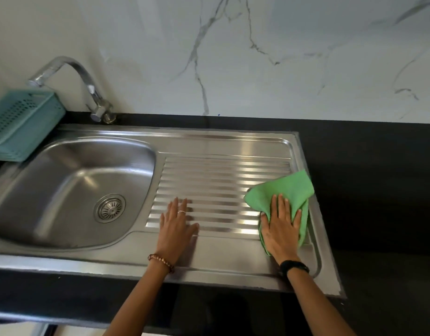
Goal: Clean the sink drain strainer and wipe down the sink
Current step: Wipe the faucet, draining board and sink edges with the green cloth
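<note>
A stainless steel sink (71, 190) fills the left of the unit, with the round drain strainer (109, 208) seated in its bottom. To its right lies the ribbed draining board (216, 187). My right hand (280, 229) presses flat on a green cloth (285, 190) at the board's right end, fingers spread over the cloth. My left hand (176, 226) rests flat and open on the ribs near the basin's right rim, holding nothing.
A chrome tap (88, 88) rises behind the basin and curves left. A teal perforated basket (20, 122) stands at the back left beside the basin. Black countertop (366, 190) surrounds the unit, and a white marble wall (257, 57) stands behind.
</note>
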Tool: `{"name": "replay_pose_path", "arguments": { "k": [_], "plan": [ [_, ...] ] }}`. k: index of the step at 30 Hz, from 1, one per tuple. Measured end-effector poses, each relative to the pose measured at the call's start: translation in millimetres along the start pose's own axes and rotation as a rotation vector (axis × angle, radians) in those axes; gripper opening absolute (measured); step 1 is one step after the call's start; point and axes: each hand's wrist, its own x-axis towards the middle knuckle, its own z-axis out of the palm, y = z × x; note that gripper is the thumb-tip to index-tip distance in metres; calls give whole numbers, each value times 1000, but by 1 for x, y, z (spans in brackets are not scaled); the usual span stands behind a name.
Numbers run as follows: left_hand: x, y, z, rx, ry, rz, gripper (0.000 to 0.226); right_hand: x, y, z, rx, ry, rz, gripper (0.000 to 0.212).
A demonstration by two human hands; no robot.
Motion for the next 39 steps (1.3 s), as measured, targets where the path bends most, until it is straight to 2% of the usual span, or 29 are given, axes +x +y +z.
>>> {"name": "replay_pose_path", "arguments": {
  "k": [4, 7, 9, 14, 18, 22, 25, 28, 32, 34, 39],
  "plan": [
    [-5, -36, -17, 11, 11, -168, 84, -4, -67, 13, -40, -54, -197, 73],
    [-9, -52, -25, -44, -9, -237, 83, 0, -125, 24, -19, -110, -328, 71],
    [-11, -61, -28, -62, -17, -242, 80, 8, -162, 33, -13, -143, -399, 63],
    [-14, -80, -35, -242, 7, -209, 78, 26, -241, 48, 23, -219, -563, 61],
    [-16, -94, -40, -267, 20, -178, 75, 27, -263, 57, -1, -253, -686, 59],
    [-18, -95, -40, -257, 106, -170, 48, 15, -244, 54, 1, -244, -777, 56],
    [-17, -75, -34, -246, 176, -106, 26, 5, -215, 47, 25, -224, -744, 59],
    [-11, -47, -19, -209, 158, 52, 27, 6, -172, 39, 14, -173, -644, 57],
    [-1, -2, 8, -65, -87, 229, 53, 12, -93, 23, 38, -112, -467, 55],
    [0, 19, 23, 52, -192, 272, 57, 14, -50, 12, 44, -76, -360, 55],
    [-1, 31, 40, 75, -166, 261, 47, 12, 28, -11, 81, -18, -120, 55]
  ]
}}
